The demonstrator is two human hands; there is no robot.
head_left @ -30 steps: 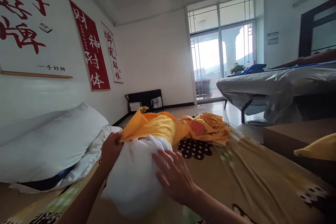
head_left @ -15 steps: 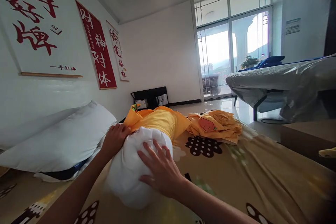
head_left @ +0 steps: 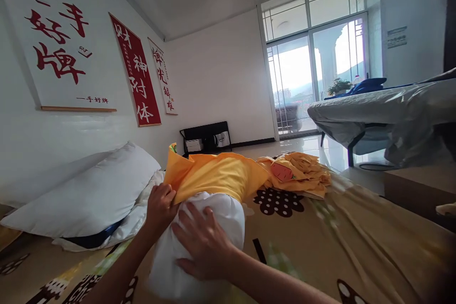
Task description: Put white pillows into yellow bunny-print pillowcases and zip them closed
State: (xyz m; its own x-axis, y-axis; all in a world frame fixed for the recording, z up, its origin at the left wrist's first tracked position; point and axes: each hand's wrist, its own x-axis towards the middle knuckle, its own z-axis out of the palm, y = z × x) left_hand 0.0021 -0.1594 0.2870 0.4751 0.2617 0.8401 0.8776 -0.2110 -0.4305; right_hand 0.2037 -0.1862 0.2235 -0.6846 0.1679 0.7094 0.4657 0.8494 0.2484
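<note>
Here left hand point(head_left: 161, 206) grips yellow pillowcase point(head_left: 217, 175); right hand point(head_left: 204, 242) lies flat, open, on white pillow point(head_left: 228, 213).

Bright daylight floods in through the far glass doors point(head_left: 315, 80), overexposed; near right edge smears, corners bend.

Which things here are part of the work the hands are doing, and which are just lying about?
In use: white pillow, yellow pillowcase, left hand, right hand.

Lying about: spare white pillow, yellow cloth pile, wall banners, covered table.
</note>
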